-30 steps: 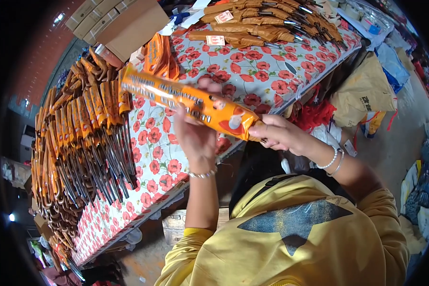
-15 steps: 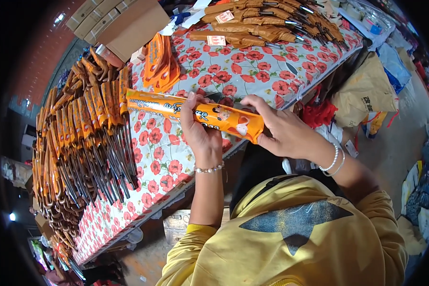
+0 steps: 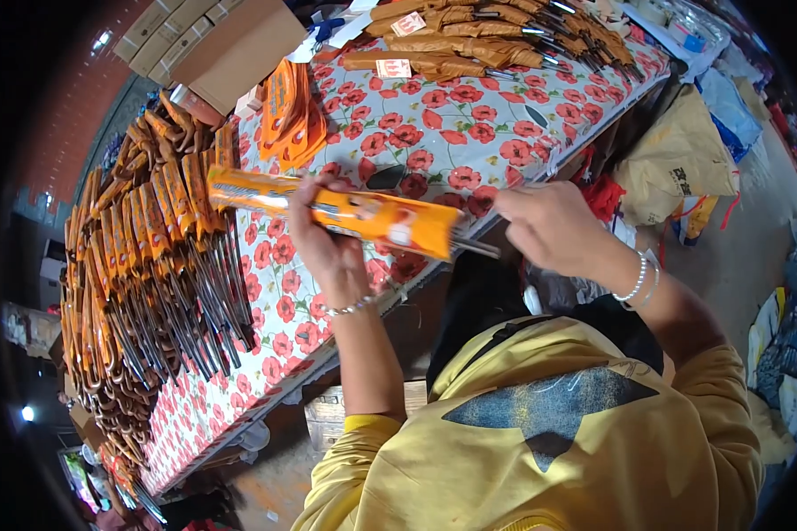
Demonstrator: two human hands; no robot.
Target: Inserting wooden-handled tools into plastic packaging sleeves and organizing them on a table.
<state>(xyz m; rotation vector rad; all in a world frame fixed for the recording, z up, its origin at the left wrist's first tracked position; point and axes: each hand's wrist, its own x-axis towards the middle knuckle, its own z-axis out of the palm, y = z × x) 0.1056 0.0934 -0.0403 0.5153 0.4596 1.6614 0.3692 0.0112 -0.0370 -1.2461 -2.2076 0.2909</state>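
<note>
Across the front of me, over the table edge, lies an umbrella [image 3: 416, 228] in a glossy orange printed sleeve, tilted down to the right. My left hand [image 3: 321, 243] is wrapped round its middle. A thin metal shaft [image 3: 476, 247] sticks out of the sleeve's right end. My right hand [image 3: 558, 228] is just beyond that shaft, apart from it, with fingers loosely bent, the thumb separate and nothing seen in the grip; it is slightly blurred. Several flat orange sleeves [image 3: 283, 119] lie in a pile on the table behind the umbrella.
A flowered cloth [image 3: 460, 146] covers the table. Many sleeved umbrellas [image 3: 164, 208] with brown curved handles are heaped at left. Brown folded umbrellas [image 3: 469, 44] lie at the back. Cardboard boxes [image 3: 239, 53] stand at back left, a brown paper sack [image 3: 677, 164] on the right.
My right hand has come off the sleeve's end and moved right. The umbrella has shifted left with my left hand, and its metal shaft now shows at the right end.
</note>
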